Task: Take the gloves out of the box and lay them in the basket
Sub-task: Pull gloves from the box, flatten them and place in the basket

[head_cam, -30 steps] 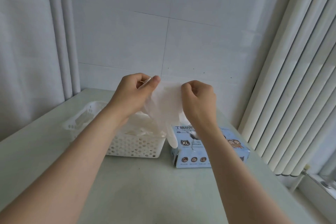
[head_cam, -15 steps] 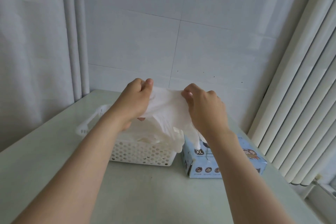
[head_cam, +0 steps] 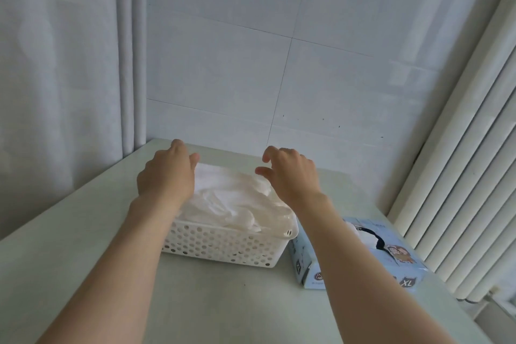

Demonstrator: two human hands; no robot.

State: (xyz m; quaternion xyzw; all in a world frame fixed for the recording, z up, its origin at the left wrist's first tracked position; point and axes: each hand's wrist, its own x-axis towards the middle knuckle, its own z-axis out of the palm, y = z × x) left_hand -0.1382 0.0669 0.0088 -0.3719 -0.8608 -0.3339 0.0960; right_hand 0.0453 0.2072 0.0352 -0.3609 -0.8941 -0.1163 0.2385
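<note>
Head view shows the gloves (head_cam: 231, 201) piled soft and white in the basket (head_cam: 223, 243), spread flat along its long side, left to right (so more fit, I think). At the pile's edge the left hand (head_cam: 167, 176) touches it, grip unclear; the right hand (head_cam: 290, 176) hovers loose. Just beside sits the box (head_cam: 363, 254), handy for reaching
</note>
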